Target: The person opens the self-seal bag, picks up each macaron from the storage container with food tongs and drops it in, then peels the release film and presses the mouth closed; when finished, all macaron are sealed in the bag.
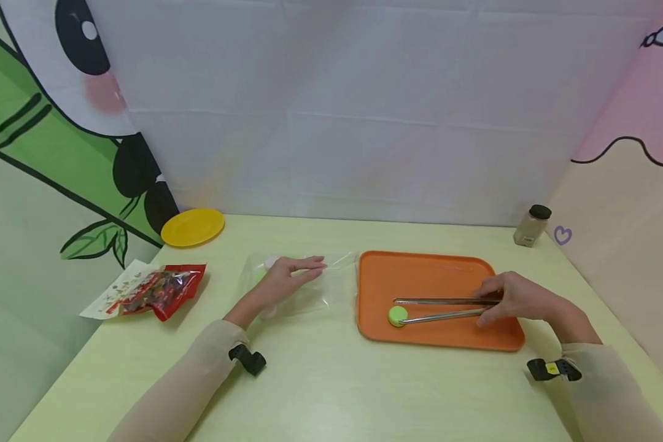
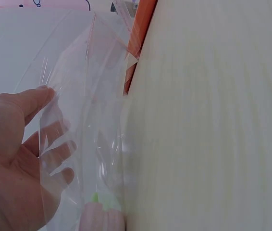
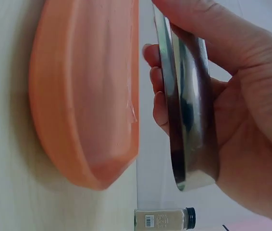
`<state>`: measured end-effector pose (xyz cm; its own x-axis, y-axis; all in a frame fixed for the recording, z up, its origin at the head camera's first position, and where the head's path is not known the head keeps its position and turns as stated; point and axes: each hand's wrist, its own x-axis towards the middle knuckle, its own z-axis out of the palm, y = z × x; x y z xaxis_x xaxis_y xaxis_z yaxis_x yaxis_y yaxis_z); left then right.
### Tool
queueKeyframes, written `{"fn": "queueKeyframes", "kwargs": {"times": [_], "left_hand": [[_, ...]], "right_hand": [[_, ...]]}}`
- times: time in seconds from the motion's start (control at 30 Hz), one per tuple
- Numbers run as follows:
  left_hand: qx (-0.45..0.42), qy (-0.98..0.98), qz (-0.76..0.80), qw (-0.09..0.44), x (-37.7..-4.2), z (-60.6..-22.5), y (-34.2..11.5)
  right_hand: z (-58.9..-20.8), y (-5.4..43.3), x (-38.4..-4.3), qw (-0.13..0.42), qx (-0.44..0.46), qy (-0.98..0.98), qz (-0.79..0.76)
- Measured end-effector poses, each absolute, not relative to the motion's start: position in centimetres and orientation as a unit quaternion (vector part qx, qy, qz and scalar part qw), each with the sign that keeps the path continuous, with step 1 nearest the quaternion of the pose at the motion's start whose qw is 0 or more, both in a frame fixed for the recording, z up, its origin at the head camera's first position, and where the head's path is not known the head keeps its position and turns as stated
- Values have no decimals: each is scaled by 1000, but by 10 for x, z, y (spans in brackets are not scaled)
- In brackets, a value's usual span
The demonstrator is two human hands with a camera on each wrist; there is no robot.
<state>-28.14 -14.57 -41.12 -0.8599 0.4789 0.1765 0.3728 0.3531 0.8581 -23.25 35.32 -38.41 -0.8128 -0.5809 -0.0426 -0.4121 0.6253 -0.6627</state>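
Observation:
My left hand (image 1: 287,282) holds the edge of a clear plastic bag (image 1: 337,282); in the left wrist view the fingers (image 2: 61,154) show through the film. Pink and light green pieces (image 2: 102,216) lie in or behind the bag, blurred by the plastic. My right hand (image 1: 516,301) grips metal tongs (image 1: 442,301) over an orange tray (image 1: 420,270), thumb on one arm and fingers on the other. The tongs' arms stand apart. A round, bright green piece (image 1: 398,315) is on the tray at their tips, where the nearer arm overlaps its edge.
A red and white food packet (image 1: 160,291) lies at the table's left, with a yellow plate (image 1: 193,228) behind it. At the back right stands a small jar with a black lid (image 1: 533,226). A printed cloth wall (image 1: 337,123) bounds the table's back.

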Motion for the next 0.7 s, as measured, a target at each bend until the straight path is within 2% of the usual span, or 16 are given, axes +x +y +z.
{"fn": "queueKeyframes", "kwargs": {"times": [0.3, 0.7], "left_hand": [[249, 823, 507, 59, -282, -411, -145], [243, 819, 516, 67, -282, -411, -144]], "right_hand": [[-390, 349, -236, 100, -289, 906, -294], [-389, 346, -237, 92, -270, 914, -288]]}}
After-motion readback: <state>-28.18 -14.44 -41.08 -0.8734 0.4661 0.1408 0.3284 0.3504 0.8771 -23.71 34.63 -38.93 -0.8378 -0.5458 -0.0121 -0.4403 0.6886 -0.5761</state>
